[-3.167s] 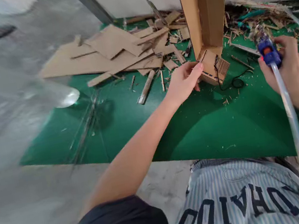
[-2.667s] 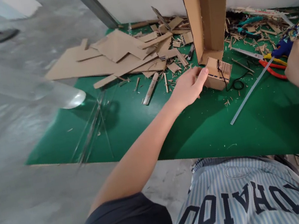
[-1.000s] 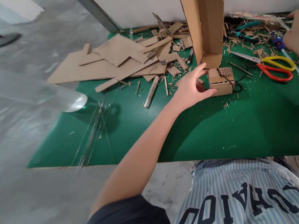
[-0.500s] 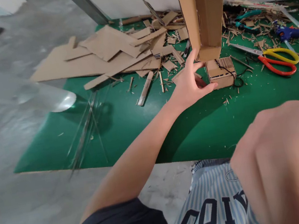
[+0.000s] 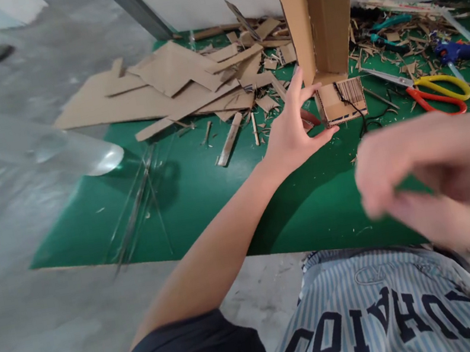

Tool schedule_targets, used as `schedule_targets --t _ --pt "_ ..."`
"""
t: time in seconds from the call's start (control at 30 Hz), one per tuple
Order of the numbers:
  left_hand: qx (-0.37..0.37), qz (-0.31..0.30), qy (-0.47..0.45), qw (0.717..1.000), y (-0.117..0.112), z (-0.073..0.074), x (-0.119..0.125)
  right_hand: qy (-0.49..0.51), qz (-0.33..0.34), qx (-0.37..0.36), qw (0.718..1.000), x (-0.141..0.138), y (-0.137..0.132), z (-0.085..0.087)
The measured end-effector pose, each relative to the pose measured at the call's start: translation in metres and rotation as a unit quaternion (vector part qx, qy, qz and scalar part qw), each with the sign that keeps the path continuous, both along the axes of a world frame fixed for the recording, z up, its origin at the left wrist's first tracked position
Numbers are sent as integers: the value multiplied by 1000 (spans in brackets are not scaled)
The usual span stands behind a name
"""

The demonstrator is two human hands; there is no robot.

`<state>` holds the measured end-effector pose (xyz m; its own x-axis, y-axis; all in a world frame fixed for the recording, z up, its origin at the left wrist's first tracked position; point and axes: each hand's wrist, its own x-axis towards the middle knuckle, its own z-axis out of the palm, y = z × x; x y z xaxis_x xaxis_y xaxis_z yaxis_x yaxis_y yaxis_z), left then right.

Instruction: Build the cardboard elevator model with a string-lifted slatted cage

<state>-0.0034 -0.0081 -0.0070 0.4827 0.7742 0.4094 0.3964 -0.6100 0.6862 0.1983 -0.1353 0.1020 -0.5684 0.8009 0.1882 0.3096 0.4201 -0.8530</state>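
Note:
My left hand (image 5: pixel 296 123) is at the left side of a small cardboard box (image 5: pixel 342 104), thumb at its front corner and fingers behind, gripping it. The box is tilted, its top face with a printed barcode turned toward me. A black string (image 5: pixel 351 99) lies over the top face and trails down to the right. Closer to me, my right hand (image 5: pixel 439 184) hovers over the table edge, blurred, thumb and fingertips pressed together. What it pinches, if anything, cannot be made out. Just behind the box stands a tall cardboard column (image 5: pixel 323 17).
Scissors (image 5: pixel 432 89) with red and yellow handles lie right of the box. Beyond them are a blue glue gun (image 5: pixel 461 50), teal-handled pliers (image 5: pixel 386 33) and clear sticks. Cardboard scraps (image 5: pixel 183 79) cover the back left of the green table (image 5: pixel 201 187). Thin clear rods (image 5: pixel 137 210) lie front left.
My right hand has risen and moved forward, its fingers now showing in a pinch. The box has been tipped up by my left hand, so its front face no longer shows.

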Motion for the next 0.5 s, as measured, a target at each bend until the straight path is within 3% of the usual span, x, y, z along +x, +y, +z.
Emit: schedule_targets --t 0.07,0.1,0.17,0.27,0.33,0.5 --pt "17 15 8 1000 -1 2 0 -38 -156 152 975 4 21 -12" --pt "23 25 18 999 -2 4 0 -57 -226 192 953 6 32 -22" --pt "27 43 44 998 -3 7 1 -77 -298 163 937 9 49 -48" --pt "30 56 75 995 -5 9 0 -85 -327 89 937 14 66 -84" --pt "40 60 87 994 -5 9 0 -60 -337 52 938 18 73 -98" --pt "66 69 114 989 -3 10 -2 -59 -368 21 928 24 82 -104"
